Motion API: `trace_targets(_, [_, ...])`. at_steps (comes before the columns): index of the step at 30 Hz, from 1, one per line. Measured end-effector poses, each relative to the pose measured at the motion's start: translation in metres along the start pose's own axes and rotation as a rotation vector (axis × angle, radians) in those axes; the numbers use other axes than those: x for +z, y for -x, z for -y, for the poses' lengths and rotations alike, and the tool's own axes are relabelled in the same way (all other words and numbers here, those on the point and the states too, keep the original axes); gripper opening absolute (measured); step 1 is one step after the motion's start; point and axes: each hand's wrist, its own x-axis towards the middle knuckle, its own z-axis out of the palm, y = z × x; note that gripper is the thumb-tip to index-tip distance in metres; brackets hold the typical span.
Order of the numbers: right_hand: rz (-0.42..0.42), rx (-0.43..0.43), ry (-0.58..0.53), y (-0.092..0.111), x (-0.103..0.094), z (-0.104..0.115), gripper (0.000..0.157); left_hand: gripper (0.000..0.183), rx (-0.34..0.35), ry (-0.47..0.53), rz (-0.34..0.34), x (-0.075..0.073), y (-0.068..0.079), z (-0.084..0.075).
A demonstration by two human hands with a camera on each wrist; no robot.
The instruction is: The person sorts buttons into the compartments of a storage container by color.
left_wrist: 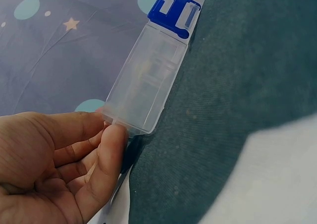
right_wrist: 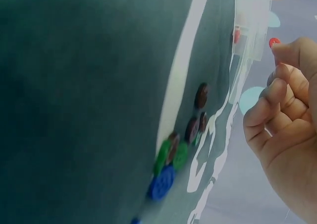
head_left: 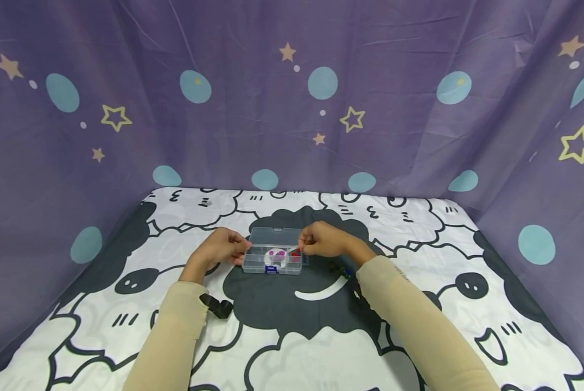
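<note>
A clear plastic compartment box (head_left: 258,267) with a blue latch (left_wrist: 173,13) lies on the cloth, its lid (head_left: 274,235) raised at the back. At the box's left end, my left hand (head_left: 223,247) pinches the corner between thumb and fingertips. My right hand (head_left: 323,239) is over the right-hand compartments, pinching a small red button (right_wrist: 274,42) between thumb and forefinger. Red buttons (head_left: 295,258) lie in a right compartment of the box. Pink spots (head_left: 276,253) show in the middle part, too small to tell what they are.
Loose buttons lie on the cloth near my right forearm: a blue button (right_wrist: 162,183), green ones (right_wrist: 181,155) and several brown ones (right_wrist: 201,95). A black object (head_left: 217,306) sits at my left sleeve. A purple curtain (head_left: 272,141) hangs behind the patterned cloth (head_left: 321,353).
</note>
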Motion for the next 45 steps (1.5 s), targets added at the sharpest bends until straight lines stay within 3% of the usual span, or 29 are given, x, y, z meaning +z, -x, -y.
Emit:
trace_targets(18, [0.009, 0.046, -0.017, -0.012, 0.006, 0.012, 0.012, 0.019, -0.010, 0.006, 0.004, 0.000, 0.001, -0.001])
trace_targets(32, [-0.043, 0.050, -0.009, 0.010, 0.000, 0.003, 0.011, 0.018, -0.012, -0.009, -0.001, 0.001, 0.003, -0.002])
trace_targets(45, [-0.012, 0.136, -0.029, 0.037, -0.008, -0.015, 0.010, 0.019, -0.006, -0.004, -0.001, 0.000, 0.003, -0.002])
